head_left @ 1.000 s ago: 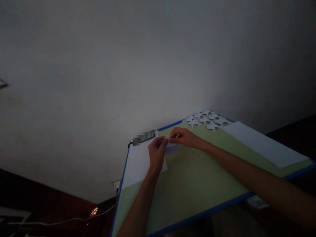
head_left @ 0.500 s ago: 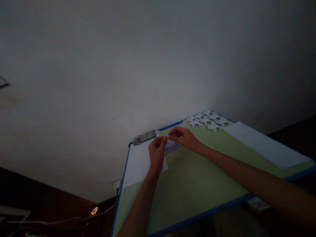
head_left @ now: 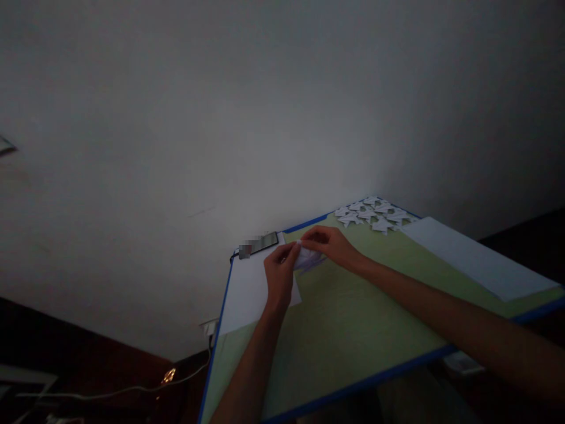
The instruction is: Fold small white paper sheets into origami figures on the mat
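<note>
A small folded white paper [head_left: 308, 259] is held above the green tabletop between my two hands. My left hand [head_left: 281, 271] pinches its left side, thumb and fingers closed on the upper edge. From the right, my right hand [head_left: 329, 244] grips the same paper near the top with closed fingertips. The fingers hide part of the folds, so its exact shape is hard to make out. Beneath and beside my left hand lies a flat white sheet [head_left: 242, 300].
Several folded paper stars [head_left: 382, 224] lie at the table's far corner. A stack of white paper [head_left: 477, 259] rests along the right side. A phone [head_left: 267, 241] sits on the sheet by the wall. The green table [head_left: 353, 335] has a blue edge; a white cable [head_left: 145, 390] runs at lower left.
Both hands keep their grip on the folded paper, which has tilted slightly between the fingers. The hands have barely shifted, and the things on the table stay where they were.
</note>
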A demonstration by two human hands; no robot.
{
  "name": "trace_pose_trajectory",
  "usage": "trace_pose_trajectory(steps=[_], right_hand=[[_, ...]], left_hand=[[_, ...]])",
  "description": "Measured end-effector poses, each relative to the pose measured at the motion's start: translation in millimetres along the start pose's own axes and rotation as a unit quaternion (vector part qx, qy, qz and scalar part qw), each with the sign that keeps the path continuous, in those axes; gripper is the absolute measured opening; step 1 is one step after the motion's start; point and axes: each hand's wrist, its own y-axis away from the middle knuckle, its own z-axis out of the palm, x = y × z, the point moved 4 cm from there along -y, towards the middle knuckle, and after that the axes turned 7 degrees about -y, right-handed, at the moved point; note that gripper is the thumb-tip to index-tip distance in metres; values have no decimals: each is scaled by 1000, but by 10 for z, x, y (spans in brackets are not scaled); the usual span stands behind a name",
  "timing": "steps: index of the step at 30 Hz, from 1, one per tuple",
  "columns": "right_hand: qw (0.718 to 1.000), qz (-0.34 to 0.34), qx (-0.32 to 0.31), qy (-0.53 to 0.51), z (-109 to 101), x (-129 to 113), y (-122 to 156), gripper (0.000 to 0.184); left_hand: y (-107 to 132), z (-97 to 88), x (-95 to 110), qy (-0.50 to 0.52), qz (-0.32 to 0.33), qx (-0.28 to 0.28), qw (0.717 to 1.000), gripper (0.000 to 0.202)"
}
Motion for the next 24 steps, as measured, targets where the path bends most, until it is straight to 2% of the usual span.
trace_pose_trajectory(steps=[13, 24], right_hand=[[1000, 14, 17, -1, -36, 19, -18, 26], [998, 42, -13, -38, -17, -59, -3, 30]], left_hand=[[-17, 5, 6, -23, 0, -15, 1000, 24], [-33, -14, 49, -53, 8, -48, 997, 28]])
